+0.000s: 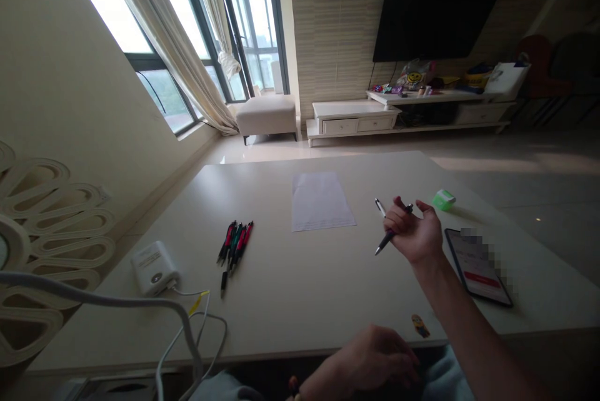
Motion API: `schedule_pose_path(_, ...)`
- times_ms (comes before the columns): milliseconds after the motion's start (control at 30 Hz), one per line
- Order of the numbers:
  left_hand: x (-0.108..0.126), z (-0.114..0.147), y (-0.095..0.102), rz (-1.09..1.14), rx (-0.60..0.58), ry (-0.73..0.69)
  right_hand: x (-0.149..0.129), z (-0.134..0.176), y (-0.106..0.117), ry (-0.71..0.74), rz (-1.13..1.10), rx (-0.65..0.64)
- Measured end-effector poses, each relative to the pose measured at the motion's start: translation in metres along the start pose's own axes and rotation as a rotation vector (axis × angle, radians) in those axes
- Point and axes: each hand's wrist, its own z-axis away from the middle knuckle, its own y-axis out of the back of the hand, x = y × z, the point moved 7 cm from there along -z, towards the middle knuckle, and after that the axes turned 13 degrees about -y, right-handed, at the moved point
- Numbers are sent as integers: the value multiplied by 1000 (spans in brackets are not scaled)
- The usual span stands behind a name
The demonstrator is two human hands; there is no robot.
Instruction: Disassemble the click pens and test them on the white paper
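Observation:
My right hand [415, 231] is raised over the right part of the white table, palm turned up and fingers curled around a dark pen [386, 241]. The pen's tip points down and left. Beside those fingers shows a silver-and-black pen [380, 206]; I cannot tell whether it is held or lies behind the hand. My left hand [375, 356] rests low at the table's near edge, with loosely bent fingers and nothing visible in them. A sheet of white paper [322, 201] lies mid-table. Left of it is a bunch of red, green and black pens [235, 245].
A phone [478, 270] and a small green box [444, 200] are on the right. A minion sticker [420, 326] lies near the front edge. At left, a white charger [154, 268] trails a cable [206, 313]. A black pen cap [224, 284] is below the pens.

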Motion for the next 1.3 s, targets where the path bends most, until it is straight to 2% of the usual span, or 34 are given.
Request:
schedule_pose_path(167, 10, -4, 6, -5, 58, 1, -2, 0, -2, 5, 50, -18)
schedule_pose_path(267, 27, -9, 21, -65, 118, -65, -4, -1, -2, 13, 113, 14)
schedule_pose_path(367, 60, -12, 55, -392, 314, -242, -5, -5, -2, 8, 218, 79)
schedule_pose_path(433, 87, -10, 76, -755, 471, -362, 0, -10, -1, -29, 327, 120)
schedule_pose_path(500, 105, -11, 91, -1115, 551, -422, 8, -15, 2, -90, 483, 180)
schedule_pose_path(600, 108, -21, 113, -1457, 570, -388, 21, -24, 12, -192, 727, 275)
schedule_pose_path(767, 93, -31, 149, -1636, 585, -236, 27, -35, 27, -285, 841, 296)
schedule_pose_path(867, 91, -29, 152, -1667, 610, -230, 23, -41, 33, -261, 818, 285)
schedule_pose_path(1033, 95, -22, 139, -1699, 678, -281, 18, -53, 43, -7, 887, 321)
schedule_pose_path(1200, 90, -25, 133, -1671, 575, -352, 47, -69, 53, -35, 1021, 289)
schedule_pose_path(1300, 89, -26, 136, -1653, 562, -355, 60, -78, 54, 0, 1079, 299)
